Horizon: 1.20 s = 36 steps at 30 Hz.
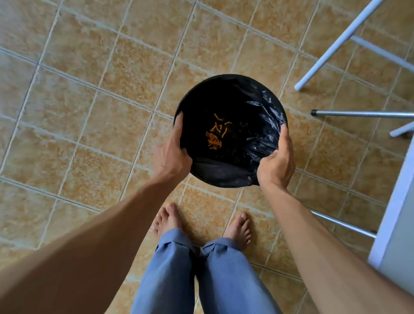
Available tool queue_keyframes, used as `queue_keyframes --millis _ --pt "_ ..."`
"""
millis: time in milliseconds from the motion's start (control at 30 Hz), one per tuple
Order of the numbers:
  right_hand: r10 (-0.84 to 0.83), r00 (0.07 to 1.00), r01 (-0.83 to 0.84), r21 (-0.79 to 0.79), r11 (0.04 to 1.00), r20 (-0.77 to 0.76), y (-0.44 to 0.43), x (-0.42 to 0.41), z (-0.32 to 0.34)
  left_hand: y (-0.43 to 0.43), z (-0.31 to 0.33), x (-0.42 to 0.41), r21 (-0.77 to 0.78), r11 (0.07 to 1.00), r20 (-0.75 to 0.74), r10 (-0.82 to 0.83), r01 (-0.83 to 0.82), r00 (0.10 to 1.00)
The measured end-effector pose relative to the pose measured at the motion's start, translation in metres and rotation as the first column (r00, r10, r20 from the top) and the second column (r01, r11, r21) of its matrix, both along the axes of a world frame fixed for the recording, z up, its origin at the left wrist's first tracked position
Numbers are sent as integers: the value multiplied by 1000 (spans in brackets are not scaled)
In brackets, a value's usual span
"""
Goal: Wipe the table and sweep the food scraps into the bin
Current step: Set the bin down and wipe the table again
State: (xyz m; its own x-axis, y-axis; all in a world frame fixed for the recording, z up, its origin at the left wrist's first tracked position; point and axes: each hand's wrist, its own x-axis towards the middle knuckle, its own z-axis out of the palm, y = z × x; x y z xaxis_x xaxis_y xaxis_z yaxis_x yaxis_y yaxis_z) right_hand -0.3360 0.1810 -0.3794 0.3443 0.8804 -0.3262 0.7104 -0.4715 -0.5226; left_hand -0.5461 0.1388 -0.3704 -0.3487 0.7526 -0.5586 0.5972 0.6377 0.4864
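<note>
A round bin [221,88] lined with a black plastic bag sits over the tiled floor in the middle of the head view. Several orange food scraps [215,134] lie at its bottom. My left hand [170,156] grips the bin's left rim, thumb hooked over the edge. My right hand [277,161] grips the near right rim, fingers outside and thumb along the bag. Whether the bin rests on the floor or hangs in my hands cannot be told.
The white table edge [403,208] runs down the right side. White and metal furniture legs [346,34] stand at the upper right, close to the bin. My bare feet [238,229] and blue trousers are just below the bin. Beige floor tiles [76,104] stretch to the left.
</note>
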Motion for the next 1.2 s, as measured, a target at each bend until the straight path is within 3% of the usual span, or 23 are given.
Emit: queue_keyframes --millis 67,233,433,533,700,800,867,967,1033,1100,1200 --pt "-9 1000 9 2 1000 -4 3 3 0 1 -1 1 -36 996 -12 -79 78 997" --pt "38 999 -35 -125 991 16 2 9 18 -12 7 6 -83 992 38 -94 97 995" --pt "181 983 -170 -229 958 28 -5 3 79 -15 62 23 -62 993 16 -104 104 994" --pt "248 969 -247 -134 960 -12 -9 -1 129 -11 96 36 -12 993 44 -118 118 992" --pt "262 965 -254 183 950 -22 -14 16 217 7 168 69 48 991 152 -131 125 980" --pt "140 990 -139 385 912 24 -2 49 255 19 199 93 155 980 213 -159 127 964" --pt "15 997 -51 490 870 76 11 84 263 25 218 114 278 951 154 -186 139 970" --pt "-68 981 -5 368 930 184 35 135 252 29 245 158 489 867 143 -184 92 972" --pt "109 953 -187 263 946 282 42 147 232 32 248 193 548 835 183 -183 54 966" --pt "368 817 -487 188 853 443 43 154 210 35 241 228 554 827 124 -191 92 974" --pt "568 657 -705 137 696 496 67 185 200 29 221 274 516 816 -77 -259 261 963"
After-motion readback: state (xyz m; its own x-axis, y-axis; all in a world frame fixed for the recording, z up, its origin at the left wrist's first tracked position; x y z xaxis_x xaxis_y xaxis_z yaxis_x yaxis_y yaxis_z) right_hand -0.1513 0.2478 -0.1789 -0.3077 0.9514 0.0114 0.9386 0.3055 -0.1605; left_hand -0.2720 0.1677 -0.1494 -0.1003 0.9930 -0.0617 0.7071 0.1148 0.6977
